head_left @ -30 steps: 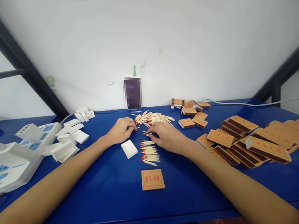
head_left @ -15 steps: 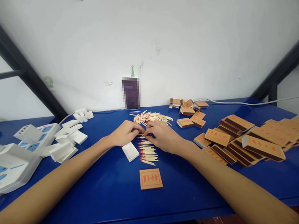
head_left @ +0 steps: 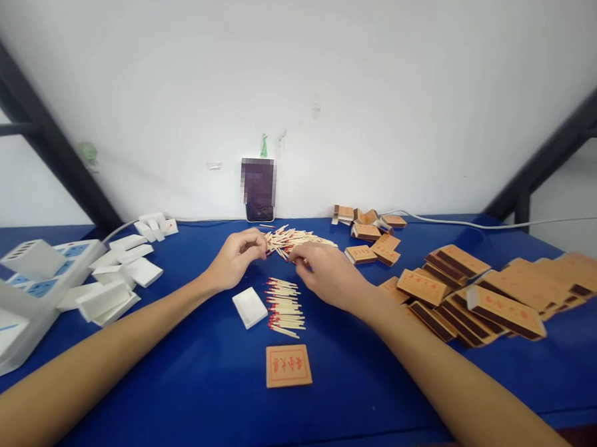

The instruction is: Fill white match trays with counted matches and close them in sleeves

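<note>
Many loose wooden matches with red heads lie in a heap (head_left: 310, 237) by the wall. My left hand (head_left: 236, 260) is at the heap's left end, thumb and forefinger drawn together; anything pinched there is too small to make out. Over the heap's near side, my right hand (head_left: 328, 272) has its fingers curled together, the tips partly hidden. Between my forearms runs a column of matches (head_left: 285, 306), laid side by side with red heads to the left. A white matchbox tray (head_left: 250, 308) sits left of it. An orange matchbox sleeve (head_left: 289, 366) with red print lies nearer me.
White trays (head_left: 126, 261) and a white power strip (head_left: 50, 270) are at the left. Orange matchboxes are piled (head_left: 455, 285) at the right, with several more (head_left: 365, 234) by the wall. A dark phone-like device (head_left: 260, 191), partly pixelated, leans there. A cable (head_left: 458, 222) runs behind.
My hands have drawn apart and moved away from the match column to the loose heap. The column's far end is now uncovered. The camera view has shifted slightly.
</note>
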`<control>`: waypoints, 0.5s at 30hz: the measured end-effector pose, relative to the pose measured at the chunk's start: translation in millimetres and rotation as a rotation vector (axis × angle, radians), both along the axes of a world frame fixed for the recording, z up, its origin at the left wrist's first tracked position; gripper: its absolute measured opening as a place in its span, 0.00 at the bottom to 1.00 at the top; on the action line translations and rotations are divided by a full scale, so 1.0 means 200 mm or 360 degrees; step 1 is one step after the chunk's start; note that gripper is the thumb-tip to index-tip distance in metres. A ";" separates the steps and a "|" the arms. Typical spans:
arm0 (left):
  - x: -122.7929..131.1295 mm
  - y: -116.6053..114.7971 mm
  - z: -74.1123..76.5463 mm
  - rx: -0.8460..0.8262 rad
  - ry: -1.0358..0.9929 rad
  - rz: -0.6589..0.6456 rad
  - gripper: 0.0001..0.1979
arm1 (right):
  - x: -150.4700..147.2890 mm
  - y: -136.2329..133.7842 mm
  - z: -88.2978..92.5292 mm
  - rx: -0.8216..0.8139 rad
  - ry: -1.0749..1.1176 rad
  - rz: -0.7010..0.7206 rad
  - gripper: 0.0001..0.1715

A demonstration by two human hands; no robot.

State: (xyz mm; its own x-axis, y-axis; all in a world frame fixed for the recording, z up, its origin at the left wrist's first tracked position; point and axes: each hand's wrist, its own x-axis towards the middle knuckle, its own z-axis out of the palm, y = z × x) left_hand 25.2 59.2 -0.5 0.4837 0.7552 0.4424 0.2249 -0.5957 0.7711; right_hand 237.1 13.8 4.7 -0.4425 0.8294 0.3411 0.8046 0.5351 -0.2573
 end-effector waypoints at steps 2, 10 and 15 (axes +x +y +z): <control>-0.03 0.02 0.00 0.0233 0.0049 0.0227 0.18 | 0.01 0.02 -0.02 0.0002 -0.0070 -0.0030 0.15; -0.08 0.07 -0.06 0.0244 0.0459 0.0273 0.12 | -0.01 0.05 -0.11 -0.0022 -0.0133 0.0046 0.25; -0.07 0.08 -0.08 0.0522 0.0850 0.0034 0.18 | -0.01 0.06 -0.11 0.0024 -0.0140 0.0028 0.24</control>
